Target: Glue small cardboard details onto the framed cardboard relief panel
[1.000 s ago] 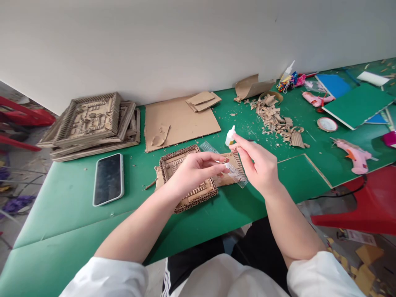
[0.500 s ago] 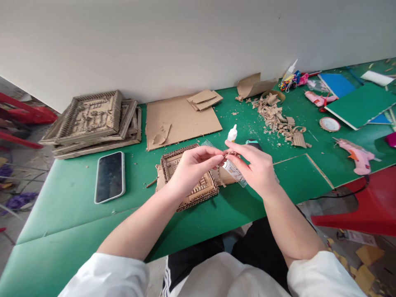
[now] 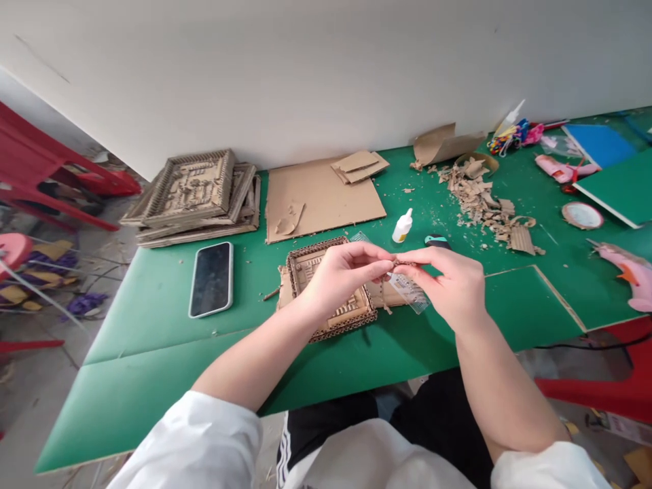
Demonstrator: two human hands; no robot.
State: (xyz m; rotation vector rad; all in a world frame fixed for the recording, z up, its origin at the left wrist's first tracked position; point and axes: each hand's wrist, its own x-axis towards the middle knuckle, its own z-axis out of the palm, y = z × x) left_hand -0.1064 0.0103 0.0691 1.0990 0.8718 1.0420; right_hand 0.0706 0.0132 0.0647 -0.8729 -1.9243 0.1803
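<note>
Between the fingertips of both hands is a small strip of corrugated cardboard [image 3: 405, 263]. My left hand [image 3: 351, 272] pinches its left end, and my right hand [image 3: 448, 282] pinches its right end. Beneath my left hand lies a cardboard frame [image 3: 305, 272] with a corrugated border and small cardboard pieces glued inside, partly hidden by that hand. A clear ruler [image 3: 410, 292] shows under the fingers, on a piece of cardboard. Just beyond the hands stands a white glue bottle [image 3: 403, 226]. A black and teal tool [image 3: 437, 240], perhaps a cutter, is partly covered by my right hand.
On the left are stacked cardboard frames [image 3: 191, 197] and a phone [image 3: 211, 280]. A cardboard sheet [image 3: 326, 204] lies at the back. Cardboard scraps [image 3: 481, 197], a tape roll [image 3: 583, 216] and a pink glue gun [image 3: 624, 268] are to the right on the green table [image 3: 153, 360].
The whole view has shifted, so the table things appear farther right. Both hands still pinch the cardboard strip together, with little change in their grip.
</note>
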